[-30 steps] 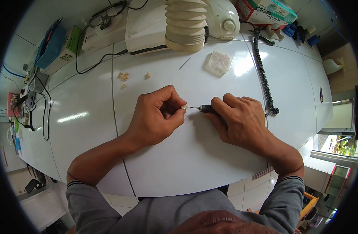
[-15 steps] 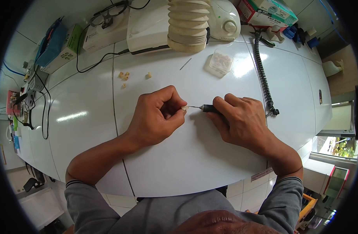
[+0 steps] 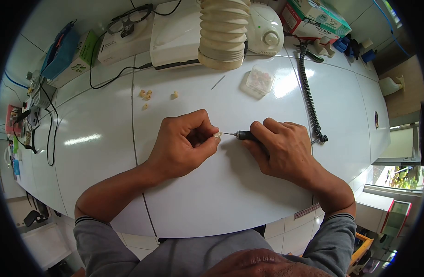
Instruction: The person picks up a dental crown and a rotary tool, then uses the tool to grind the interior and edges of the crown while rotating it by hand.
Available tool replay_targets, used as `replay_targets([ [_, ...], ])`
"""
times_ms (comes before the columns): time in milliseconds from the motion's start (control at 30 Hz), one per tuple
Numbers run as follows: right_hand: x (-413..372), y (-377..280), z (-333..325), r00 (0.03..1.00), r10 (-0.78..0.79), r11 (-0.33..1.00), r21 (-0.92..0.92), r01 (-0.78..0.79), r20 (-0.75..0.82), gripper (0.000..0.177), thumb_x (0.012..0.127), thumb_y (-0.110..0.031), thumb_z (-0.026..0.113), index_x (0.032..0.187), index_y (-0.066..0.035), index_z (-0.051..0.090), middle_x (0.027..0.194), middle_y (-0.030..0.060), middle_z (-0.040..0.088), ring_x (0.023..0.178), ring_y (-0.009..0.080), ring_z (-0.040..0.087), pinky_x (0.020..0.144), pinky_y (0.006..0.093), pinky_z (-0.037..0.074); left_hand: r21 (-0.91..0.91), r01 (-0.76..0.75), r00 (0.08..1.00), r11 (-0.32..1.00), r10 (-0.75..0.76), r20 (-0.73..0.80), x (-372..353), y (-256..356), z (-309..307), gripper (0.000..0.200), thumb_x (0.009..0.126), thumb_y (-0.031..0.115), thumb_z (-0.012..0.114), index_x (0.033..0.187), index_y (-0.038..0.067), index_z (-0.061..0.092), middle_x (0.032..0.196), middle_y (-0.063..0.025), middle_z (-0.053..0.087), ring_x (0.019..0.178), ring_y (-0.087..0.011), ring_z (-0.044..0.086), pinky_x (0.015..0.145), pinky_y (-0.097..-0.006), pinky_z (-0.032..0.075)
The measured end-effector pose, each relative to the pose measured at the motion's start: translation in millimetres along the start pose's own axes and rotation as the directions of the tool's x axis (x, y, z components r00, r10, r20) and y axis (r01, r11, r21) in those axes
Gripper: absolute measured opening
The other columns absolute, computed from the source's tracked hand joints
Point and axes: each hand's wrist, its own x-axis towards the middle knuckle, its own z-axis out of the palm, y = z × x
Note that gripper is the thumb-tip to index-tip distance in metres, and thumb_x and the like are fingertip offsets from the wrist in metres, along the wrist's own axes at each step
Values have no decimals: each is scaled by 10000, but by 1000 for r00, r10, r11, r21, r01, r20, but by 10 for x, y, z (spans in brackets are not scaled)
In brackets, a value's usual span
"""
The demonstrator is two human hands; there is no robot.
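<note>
Between the thumb and index fingertip of my left hand (image 3: 182, 145) is a small, pale dental crown (image 3: 217, 135), mostly covered by the fingers. My right hand (image 3: 286, 147) is wrapped around a dark rotary handpiece (image 3: 244, 135) lying nearly level. Its thin metal bur points left and meets the crown's right side; whether it touches cannot be made out. Beyond my left hand, several yellowish crowns (image 3: 148, 95) sit in a loose group, with one separate crown (image 3: 175, 94) to their right. A thin metal rod (image 3: 218, 82) lies farther back.
A clear plastic box (image 3: 259, 81) of pinkish-white pieces stands behind my right hand. A ribbed suction hose (image 3: 223, 34) hangs at the back centre, before a white machine (image 3: 264, 30). The coiled black cord (image 3: 309, 92) runs down the right. Mask boxes (image 3: 313, 21) are stacked at the back right.
The whole view has shifted slightly, so the table and hands appear a little lower. Both hands keep their grips, and the bur stays at the crown, which looks slightly turned.
</note>
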Motion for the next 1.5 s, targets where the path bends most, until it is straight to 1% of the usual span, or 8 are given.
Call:
replay_targets([
  [133,5,6,-21,999,10,1000,2,-11,39,280,1052,-354,791,969,-109,686,720,50,627,562,285,673,551,436,518,-5,10,1000,1000,-10,2,1,-12,-5,108,1020,2,803,1024,-3,696,912,-59,795,838,-83,762,752,-258,599],
  [633,6,-5,-6,1000,-9,1000,-20,9,17,271,1044,-351,802,968,-119,685,723,43,614,563,277,661,566,426,523,8,-26,1000,1000,26,2,4,12,-6,142,1001,12,822,995,1,681,909,-47,779,828,-69,742,737,-253,584],
  [733,11,-17,-14,1000,1,1000,-8,-1,15,268,1040,-346,806,967,-120,683,724,36,602,563,270,657,565,422,517,-9,-26,999,1000,26,-21,10,8,16,203,976,39,804,910,5,615,865,-57,766,782,-63,705,693,-272,594],
  [833,3,-11,-6,999,-29,999,-36,30,17,266,1036,-342,811,968,-119,682,729,32,600,569,263,659,564,418,513,37,-23,1000,999,22,13,7,21,-9,196,986,20,836,954,7,643,901,-42,768,824,-60,735,720,-245,574],
  [933,5,-14,-2,1000,-18,1000,-23,18,10,266,1032,-339,816,969,-118,682,735,31,600,567,260,656,563,415,510,22,-22,1000,1000,22,7,11,7,1,201,983,24,840,952,7,642,899,-42,767,816,-60,736,710,-244,572],
  [1133,6,-29,-1,1000,-9,1000,-28,10,8,266,1030,-335,819,961,-119,681,730,28,595,562,260,651,562,413,506,54,-29,1000,998,28,7,10,22,1,205,984,25,843,949,6,642,896,-49,775,809,-61,739,702,-245,575],
  [1500,3,-20,8,1000,-11,1000,-22,11,5,265,1032,-338,818,962,-119,686,725,26,593,554,254,647,560,408,501,-5,-28,1000,1000,28,-1,12,21,16,219,986,8,851,925,7,640,867,-37,764,799,-42,714,688,-236,565],
])
